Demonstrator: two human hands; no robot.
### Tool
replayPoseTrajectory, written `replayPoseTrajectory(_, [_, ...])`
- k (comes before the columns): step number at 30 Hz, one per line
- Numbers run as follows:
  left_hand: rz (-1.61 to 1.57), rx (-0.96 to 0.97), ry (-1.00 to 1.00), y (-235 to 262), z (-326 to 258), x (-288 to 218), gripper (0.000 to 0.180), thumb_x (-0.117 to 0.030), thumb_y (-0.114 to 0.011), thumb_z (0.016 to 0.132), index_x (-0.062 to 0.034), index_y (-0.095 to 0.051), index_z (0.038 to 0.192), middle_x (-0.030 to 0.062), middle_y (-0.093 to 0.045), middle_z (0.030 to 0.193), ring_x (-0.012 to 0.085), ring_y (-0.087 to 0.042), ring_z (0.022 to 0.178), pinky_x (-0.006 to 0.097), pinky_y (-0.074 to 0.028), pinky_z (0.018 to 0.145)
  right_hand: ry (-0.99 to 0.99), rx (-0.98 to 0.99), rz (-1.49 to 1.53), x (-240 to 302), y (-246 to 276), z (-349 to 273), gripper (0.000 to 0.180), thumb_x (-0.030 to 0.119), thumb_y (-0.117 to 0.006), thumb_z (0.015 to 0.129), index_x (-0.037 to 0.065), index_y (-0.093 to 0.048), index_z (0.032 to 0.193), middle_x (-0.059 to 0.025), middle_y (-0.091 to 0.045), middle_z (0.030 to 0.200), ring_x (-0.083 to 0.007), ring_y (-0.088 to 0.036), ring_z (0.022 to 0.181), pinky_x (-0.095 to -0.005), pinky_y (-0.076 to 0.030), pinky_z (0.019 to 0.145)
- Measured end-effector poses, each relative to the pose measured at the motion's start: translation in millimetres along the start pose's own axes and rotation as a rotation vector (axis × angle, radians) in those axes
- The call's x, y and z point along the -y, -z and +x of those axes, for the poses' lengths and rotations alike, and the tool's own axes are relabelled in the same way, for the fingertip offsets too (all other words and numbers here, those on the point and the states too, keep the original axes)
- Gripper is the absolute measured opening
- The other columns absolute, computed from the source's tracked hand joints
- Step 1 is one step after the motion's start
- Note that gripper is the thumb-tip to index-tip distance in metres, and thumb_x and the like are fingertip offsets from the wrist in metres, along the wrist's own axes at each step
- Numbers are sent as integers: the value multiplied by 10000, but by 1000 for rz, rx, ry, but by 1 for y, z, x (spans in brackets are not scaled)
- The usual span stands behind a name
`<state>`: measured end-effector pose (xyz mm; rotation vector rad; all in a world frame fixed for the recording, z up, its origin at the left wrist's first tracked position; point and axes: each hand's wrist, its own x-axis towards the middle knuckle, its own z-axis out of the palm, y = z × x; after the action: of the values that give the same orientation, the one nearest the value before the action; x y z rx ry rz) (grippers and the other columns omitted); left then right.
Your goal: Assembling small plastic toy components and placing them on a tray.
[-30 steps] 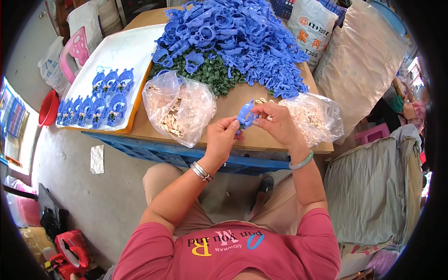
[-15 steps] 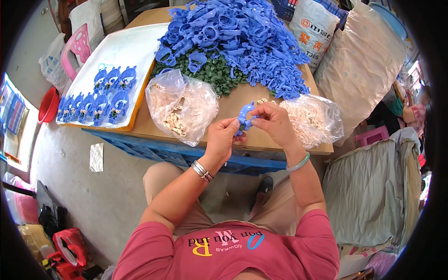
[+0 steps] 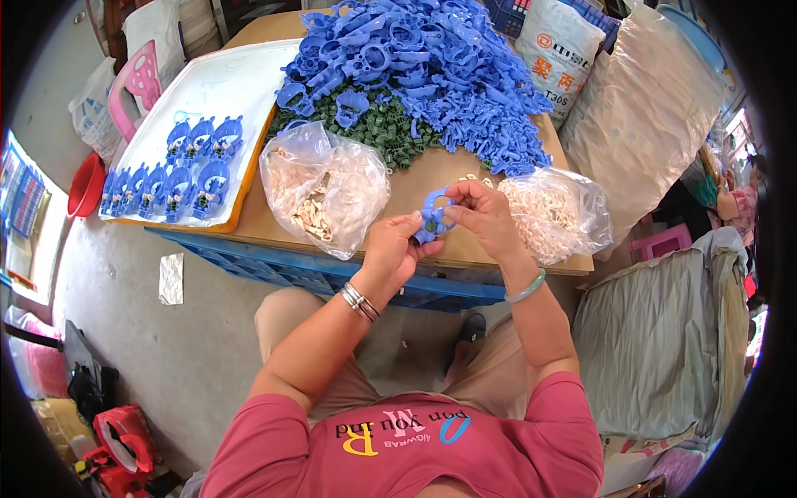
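"Filling the upper middle of the scene was a broad, brown-topped work table [image 3: 408, 195], with blue plastic latticework [image 3: 290, 267] running beneath its near edge."

"What dominated it?"

"A high heap of glossy blue plastic mouldings [image 3: 423, 62] covered the far side. To its left lay a white, orange-edged rectangular tray [image 3: 224, 87]."

"And nearer the worker?"

"Two clear plastic bags of small cream-coloured pieces: the left bag [image 3: 286, 187] stood open beside a low mound of dark green plastic parts [image 3: 398, 137], and the right bag [image 3: 556, 212] sat near the table's right corner."

"Where were the hands?"

"Between the bags, above the table's near edge. The left hand [image 3: 392, 249] gripped from the left, its thumb pressed on top and fingertips curled below. The right hand [image 3: 488, 217] came in from the right, thumb and forefinger pinching the far right edge; whether a smaller part was caught between them, I could not tell."

"Pinching what?"

"One rounded blue plastic piece with a ring-shaped top [image 3: 430, 224], held up between both hands. Similar blue figures [image 3: 212, 184] stood in rows at the tray's near end."

"Anything smaller?"

"A few loose cream-coloured bits [image 3: 475, 178] lay just beyond the right hand."
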<state>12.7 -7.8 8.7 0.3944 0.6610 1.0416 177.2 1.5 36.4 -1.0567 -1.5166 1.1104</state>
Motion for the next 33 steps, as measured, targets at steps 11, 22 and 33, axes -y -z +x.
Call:
replayPoseTrajectory(11, [-121,5,69,5,3,0,137,-102,-489,876,34,-501,889,113,-550,861,220,-580,756,401,-548,650,545,-9,-638,16,-5,4,210,50,-630,695,61,-634,904,-90,-536,841,-238,-524,747,-315,-427,648])
replayPoseTrajectory(22, [-60,33,97,5,0,-1,162,-108,-483,876,49,-517,898,115,-562,844,218,-586,726,381,-554,622,595,122,-807,23,3,5,144,57,-625,693,87,-639,832,-62,-529,814,-232,-499,800,-331,-381,709])
replayPoseTrajectory(33, [-27,33,83,2,0,0,154,-107,-470,881,32,-521,926,110,-561,877,213,-581,784,373,-556,638,459,81,-592,13,1,3,216,89,-649,685,61,-637,899,-76,-564,905,-251,-513,872,-346,-396,787])
